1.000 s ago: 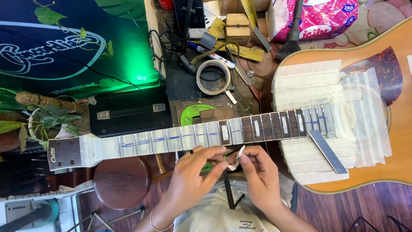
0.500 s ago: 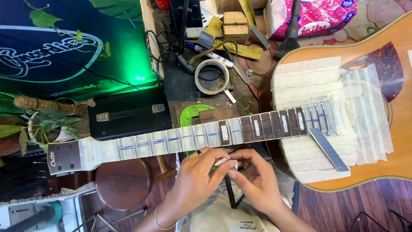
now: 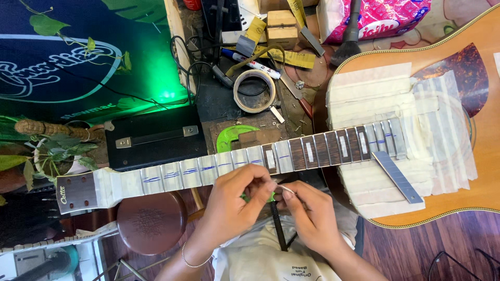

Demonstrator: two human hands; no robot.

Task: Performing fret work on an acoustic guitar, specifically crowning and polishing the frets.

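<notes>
An acoustic guitar lies across the bench, its neck (image 3: pixel 234 164) running left to the headstock (image 3: pixel 75 191) and its body (image 3: pixel 416 130) at the right. Masking tape covers most of the fretboard and the body around the neck joint. Just below the neck's middle, my left hand (image 3: pixel 237 200) and my right hand (image 3: pixel 307 213) meet, pinching a thin pale strip (image 3: pixel 284 189) between the fingertips. Whether it is tape or a metal piece is too small to tell. A green-handled tool (image 3: pixel 276 221) with a black shaft stands under my hands.
A flat metal ruler (image 3: pixel 397 177) rests on the taped body. A masking tape roll (image 3: pixel 254 91), a marker, wooden blocks and a green clamp (image 3: pixel 232 136) lie behind the neck. A black case (image 3: pixel 153 136), a potted plant (image 3: pixel 52 151) and a round brown stool (image 3: pixel 151 221) stand to the left.
My hands closed together under the neck. The pale strip, earlier held up between them, now sits pinched at the meeting fingertips. The guitar has not moved.
</notes>
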